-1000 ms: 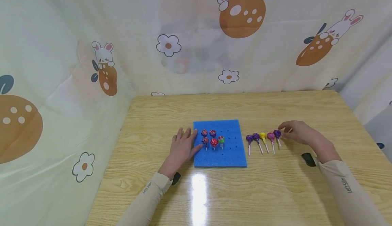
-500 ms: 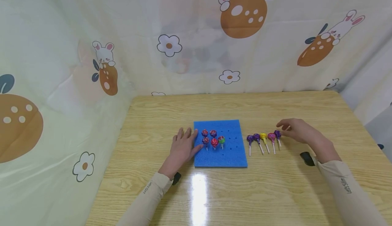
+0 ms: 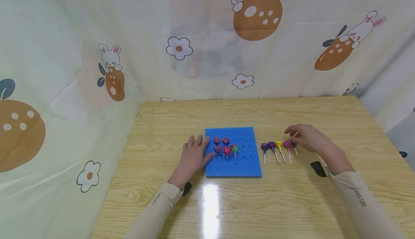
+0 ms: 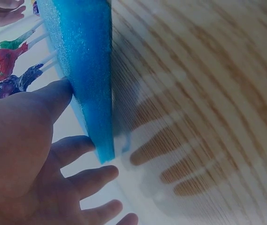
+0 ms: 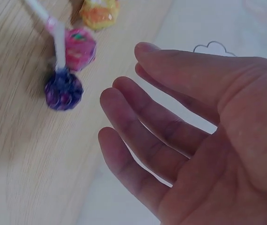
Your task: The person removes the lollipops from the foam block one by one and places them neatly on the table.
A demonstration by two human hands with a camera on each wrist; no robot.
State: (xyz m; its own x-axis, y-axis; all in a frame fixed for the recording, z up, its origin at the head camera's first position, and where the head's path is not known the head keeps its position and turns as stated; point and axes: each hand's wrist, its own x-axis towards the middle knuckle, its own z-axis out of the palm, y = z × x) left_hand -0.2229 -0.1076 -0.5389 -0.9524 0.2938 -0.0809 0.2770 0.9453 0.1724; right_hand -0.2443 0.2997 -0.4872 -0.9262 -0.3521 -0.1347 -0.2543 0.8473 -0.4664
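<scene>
My left hand point(image 3: 192, 155) rests spread at the left edge of a blue foam block point(image 3: 243, 168), its thumb and a finger touching the foam. Several wrapped lollipops stand stuck in that block, among them a red lollipop point(image 3: 226, 150) and a green one point(image 3: 234, 148). Over the right end of a row of lollipops on the table hovers my right hand point(image 3: 309, 138), fingers loosely bent and holding nothing. Below it lies a purple lollipop point(image 5: 63, 91), partly hidden in the head view. Beside that are a pink lollipop point(image 3: 287, 145) and a yellow lollipop point(image 3: 279, 144).
Two more purple lollipops, the leftmost one point(image 3: 264, 147) nearest the foam, lie in the row. Small holes dot the right part of the foam. A printed curtain point(image 3: 207, 70) hangs behind the wooden table point(image 3: 181, 116).
My right hand has moved left and slightly away from me, now covering part of the end purple lollipop. My left hand and the foam block have stayed in place.
</scene>
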